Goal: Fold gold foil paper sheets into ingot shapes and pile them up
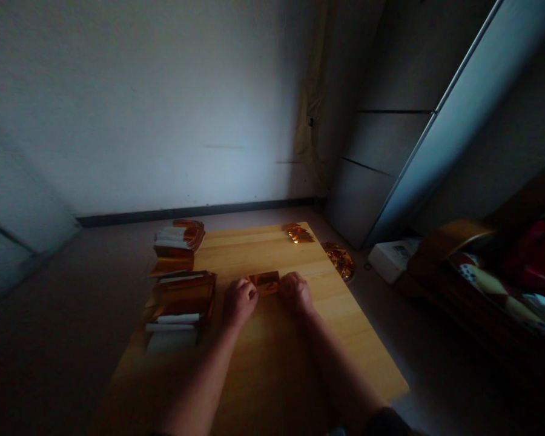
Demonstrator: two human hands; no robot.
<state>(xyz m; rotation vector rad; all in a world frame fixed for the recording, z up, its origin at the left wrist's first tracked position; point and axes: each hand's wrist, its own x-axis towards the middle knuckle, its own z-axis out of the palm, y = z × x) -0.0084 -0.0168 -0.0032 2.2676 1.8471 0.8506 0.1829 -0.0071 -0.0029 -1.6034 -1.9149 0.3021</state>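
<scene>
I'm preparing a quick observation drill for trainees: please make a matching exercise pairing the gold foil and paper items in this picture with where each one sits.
Items:
1. Small orange-gold foil sheet
2. Fan of folded gold foil pieces
3. Crumpled gold foil heap
4. Stacks of white and gold paper

Places:
A. At the far edge of the pale wooden table
B. Off the table, beside its right side
C. Pinched between the left hand and right hand
D. Along the table's left side

Pairs: 1-C, 2-A, 3-B, 4-D
</scene>
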